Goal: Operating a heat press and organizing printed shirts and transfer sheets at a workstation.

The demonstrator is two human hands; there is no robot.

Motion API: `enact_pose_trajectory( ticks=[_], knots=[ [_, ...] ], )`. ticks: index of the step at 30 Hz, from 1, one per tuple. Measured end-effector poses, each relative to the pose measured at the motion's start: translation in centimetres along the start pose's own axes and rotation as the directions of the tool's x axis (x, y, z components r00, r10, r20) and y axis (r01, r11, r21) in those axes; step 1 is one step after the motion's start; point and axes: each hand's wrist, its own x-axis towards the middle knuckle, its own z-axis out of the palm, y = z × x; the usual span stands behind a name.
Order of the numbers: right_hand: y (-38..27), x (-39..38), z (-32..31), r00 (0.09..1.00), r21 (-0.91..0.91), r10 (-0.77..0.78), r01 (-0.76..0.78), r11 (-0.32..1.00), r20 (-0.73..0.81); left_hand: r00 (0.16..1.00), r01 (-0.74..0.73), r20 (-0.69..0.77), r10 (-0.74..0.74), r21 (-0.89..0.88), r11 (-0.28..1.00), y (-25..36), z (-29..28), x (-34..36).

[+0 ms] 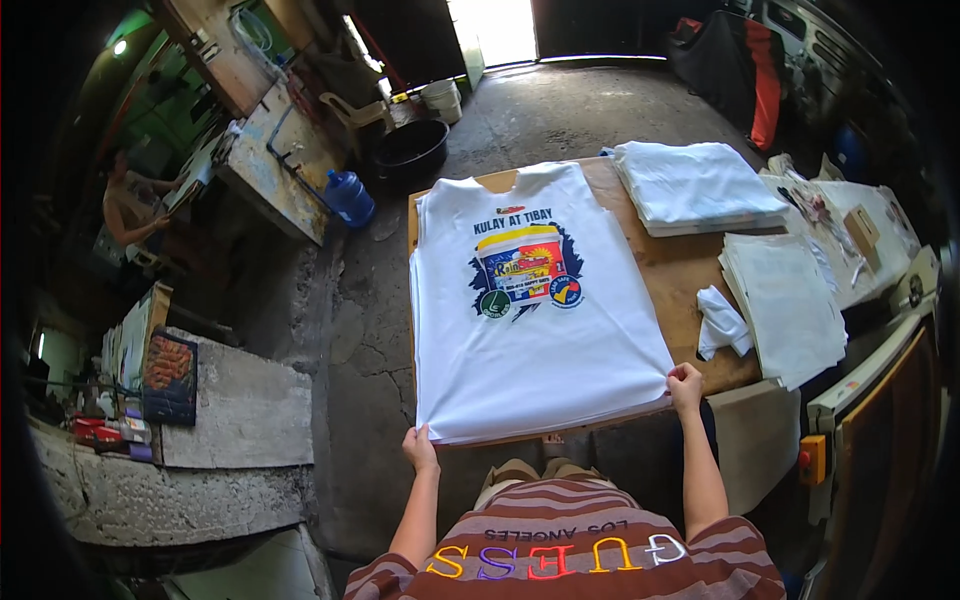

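A white sleeveless shirt panel (540, 360) with a colourful paint-bucket print lies flat on top of similar white pieces, its neckline pointing away from me. At its near left corner, my left hand (421, 450) pinches the hem between thumb and fingers. My right hand (685, 387) grips the near right corner in the same way, and creases run from there into the cloth. The pieces rest on a brown wooden table (655, 270). To the right of the panel lies a small crumpled white cloth (722, 322).
A folded white stack (695, 185) sits at the table's far right, with a pile of pale sheets (785, 300) nearer me. Right of me stands a machine with an orange switch box (812, 460). A blue water jug (348, 198) and black basin (412, 148) stand left; another person (140, 205) sits far left.
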Motion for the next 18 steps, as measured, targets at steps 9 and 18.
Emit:
enact_pose_trajectory(
  ticks=[9,18],
  knots=[
    [1.3,-4.2,-1.8,0.925,-0.270,-0.176,0.085,0.959,-0.336,0.920,0.273,0.315,-0.232,-0.091,0.958,-1.2,-1.4,-0.2],
    [9.0,-26.1,-2.8,0.979,-0.255,0.069,-0.119,0.960,-0.194,0.771,0.274,0.584,-0.254,0.057,0.960,-4.5,-5.2,0.1]
  ],
)
